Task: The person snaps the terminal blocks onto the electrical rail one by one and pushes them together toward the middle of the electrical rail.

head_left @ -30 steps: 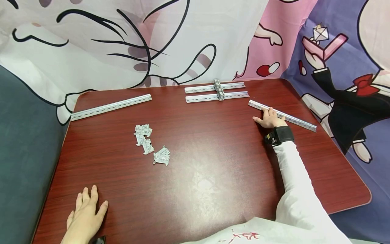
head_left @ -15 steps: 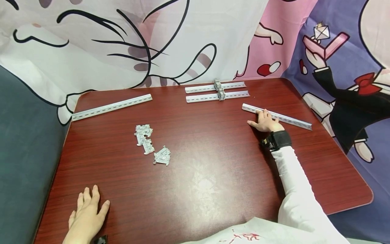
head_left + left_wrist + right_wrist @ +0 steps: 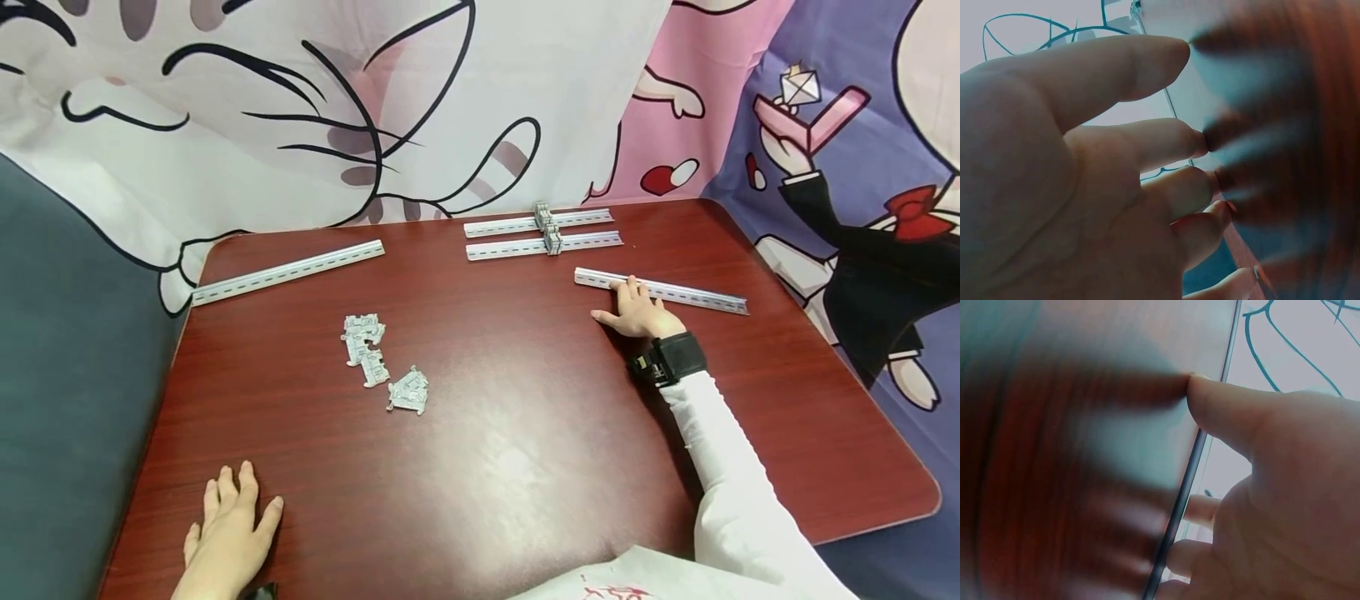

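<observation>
My right hand (image 3: 641, 315) rests its fingers on a slotted metal DIN rail (image 3: 701, 298) at the table's right side, with the thumb stretched out to the left. In the right wrist view, the rail's dark edge (image 3: 1175, 515) runs under the fingers, and the thumb (image 3: 1225, 412) reaches across it. My left hand (image 3: 231, 529) lies spread near the front left of the table, holding nothing. Its fingertips (image 3: 1194, 142) meet the tabletop in the left wrist view. Grey terminal blocks (image 3: 365, 350) lie left of centre, with another small cluster of blocks (image 3: 408, 392) beside them.
Two parallel DIN rails (image 3: 506, 249) at the back are bridged by a stack of grey blocks (image 3: 550, 229). One long DIN rail (image 3: 288, 272) lies slanted at the back left. A printed cloth (image 3: 585, 92) hangs behind the brown table (image 3: 510, 333).
My right hand has slid the rail left and slightly towards me, and the rail lies less slanted now. The left hand stays in place. The head view has shifted a little.
</observation>
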`<state>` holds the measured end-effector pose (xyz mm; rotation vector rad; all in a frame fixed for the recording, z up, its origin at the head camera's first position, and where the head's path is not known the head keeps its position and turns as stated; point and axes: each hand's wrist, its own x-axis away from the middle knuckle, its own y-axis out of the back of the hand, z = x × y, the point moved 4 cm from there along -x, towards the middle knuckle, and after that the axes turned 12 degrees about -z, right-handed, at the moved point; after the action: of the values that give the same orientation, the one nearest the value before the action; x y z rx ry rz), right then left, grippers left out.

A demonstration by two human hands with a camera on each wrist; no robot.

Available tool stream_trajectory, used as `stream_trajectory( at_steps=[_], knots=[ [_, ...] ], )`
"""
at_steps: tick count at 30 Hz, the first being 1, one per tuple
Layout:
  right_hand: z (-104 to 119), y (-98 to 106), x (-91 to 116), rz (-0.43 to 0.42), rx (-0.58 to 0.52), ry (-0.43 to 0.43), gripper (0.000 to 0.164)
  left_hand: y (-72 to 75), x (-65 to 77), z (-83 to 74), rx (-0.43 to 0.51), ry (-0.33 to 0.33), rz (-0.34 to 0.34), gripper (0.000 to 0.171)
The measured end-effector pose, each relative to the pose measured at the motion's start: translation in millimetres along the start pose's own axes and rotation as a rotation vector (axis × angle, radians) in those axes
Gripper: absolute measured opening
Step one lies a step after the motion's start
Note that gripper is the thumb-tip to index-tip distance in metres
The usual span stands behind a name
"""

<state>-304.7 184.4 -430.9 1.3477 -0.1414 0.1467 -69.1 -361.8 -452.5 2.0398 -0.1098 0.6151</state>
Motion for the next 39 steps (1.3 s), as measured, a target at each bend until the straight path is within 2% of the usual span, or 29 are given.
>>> stream_trajectory(
  at_steps=[6,16,32,39],
  knots=[
    [11,-7,3,0.002,-0.001,0.034,0.074,-4.7,0.8,1.3,-0.008,0.008,-0.004,0.086],
    [35,-9,-1,-0.016,-0.034,0.134,0.072,1.5,-0.1,-0.2,-0.003,0.011,-0.007,0.087],
    [59,-19,2,-0.032,-0.007,0.208,0.073,-2.4,-0.8,1.2,-0.008,0.018,-0.008,0.087],
    [70,-21,3,-0.008,0.008,0.218,0.076,-3.1,-1.6,1.4,-0.006,0.028,-0.009,0.087]
  ],
)
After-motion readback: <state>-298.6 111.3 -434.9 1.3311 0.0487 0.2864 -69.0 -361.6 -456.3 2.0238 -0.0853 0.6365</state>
